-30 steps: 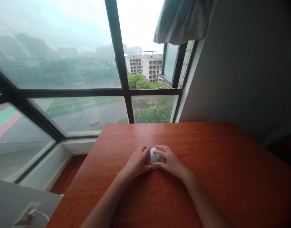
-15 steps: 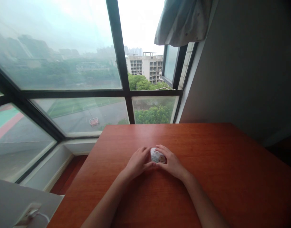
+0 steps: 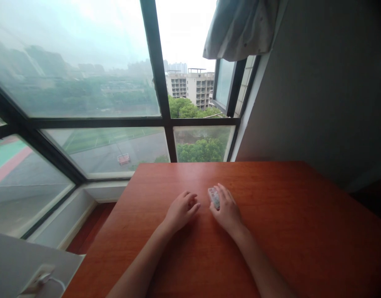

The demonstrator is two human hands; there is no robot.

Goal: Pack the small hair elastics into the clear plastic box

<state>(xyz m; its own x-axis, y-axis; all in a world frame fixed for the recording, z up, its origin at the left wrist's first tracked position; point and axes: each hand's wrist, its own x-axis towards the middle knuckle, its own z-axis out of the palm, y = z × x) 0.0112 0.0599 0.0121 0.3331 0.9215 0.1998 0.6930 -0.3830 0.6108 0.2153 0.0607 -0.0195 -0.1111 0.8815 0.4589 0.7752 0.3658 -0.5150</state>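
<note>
Right hand [image 3: 227,209] holds small pack [image 3: 213,197] lengthwise, pointing away.

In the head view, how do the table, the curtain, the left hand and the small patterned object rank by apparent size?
1. table
2. curtain, cropped by the frame
3. left hand
4. small patterned object, in the right hand

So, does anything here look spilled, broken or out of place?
Nothing much stands out. The table shows no spill or damage. The right hand grips a small printed object on it; the left hand rests empty beside, apart. Only the curtain looks untidy, bunched up above the window.
</note>
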